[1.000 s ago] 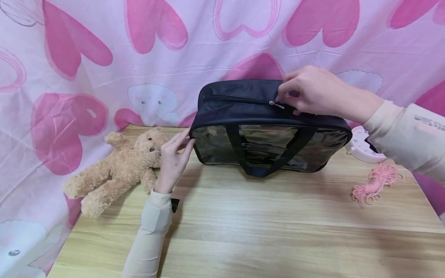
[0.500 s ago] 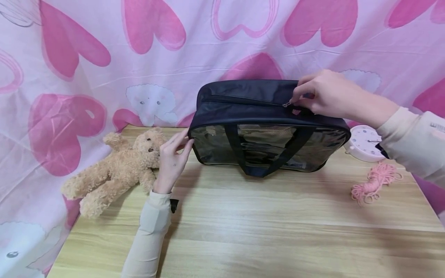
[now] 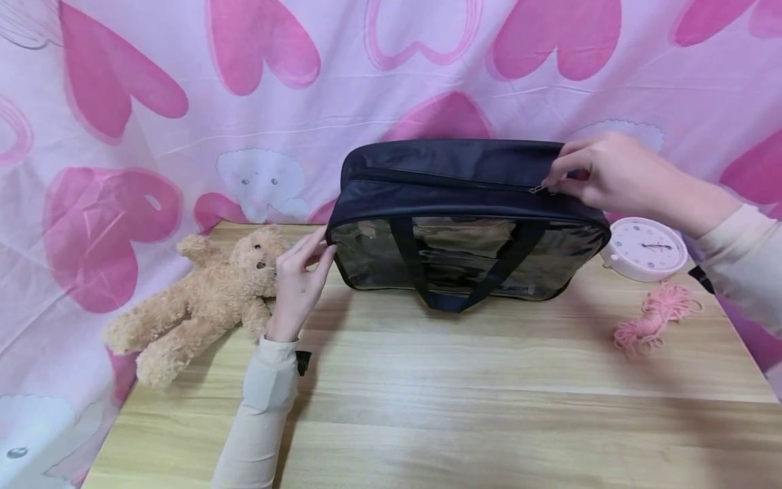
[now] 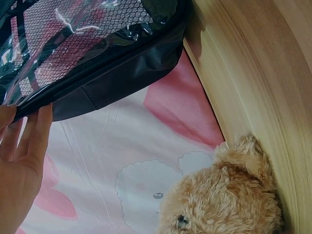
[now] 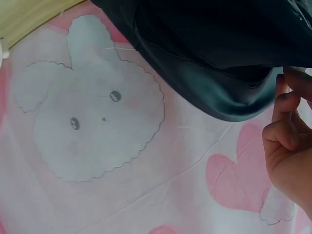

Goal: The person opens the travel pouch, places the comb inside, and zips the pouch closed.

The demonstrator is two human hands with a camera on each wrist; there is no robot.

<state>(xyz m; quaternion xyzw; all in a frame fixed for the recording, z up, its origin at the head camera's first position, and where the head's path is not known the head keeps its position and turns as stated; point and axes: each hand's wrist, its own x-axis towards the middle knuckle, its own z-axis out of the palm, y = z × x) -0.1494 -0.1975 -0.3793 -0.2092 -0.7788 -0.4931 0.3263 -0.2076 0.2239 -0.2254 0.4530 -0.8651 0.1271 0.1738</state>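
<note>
A black zip bag (image 3: 470, 204) with a clear front and a black strap handle (image 3: 452, 302) stands upright on the wooden table. At its upper left corner my left hand (image 3: 301, 288) pinches the edge between thumb and fingers; the left wrist view shows these fingertips along the piping, beside mesh seen through the clear panel. My right hand (image 3: 638, 178) pinches the zipper pull (image 3: 536, 189) on the bag's top, towards the right end. In the right wrist view, zipper teeth (image 5: 214, 68) border a dark gap, with the fingers (image 5: 285, 105) of this hand at its end.
A tan teddy bear (image 3: 220, 288) lies left of the bag, close by my left hand. To the right, a pink round clock (image 3: 646, 248) stands behind a bundle of pink yarn (image 3: 654, 319). A pink heart-patterned cloth (image 3: 427, 61) hangs behind the table (image 3: 464, 414).
My right hand has drawn the zipper pull rightward along the bag's top. A small pink patch beside the pull no longer shows, and the clock face is now uncovered. My left hand stays put.
</note>
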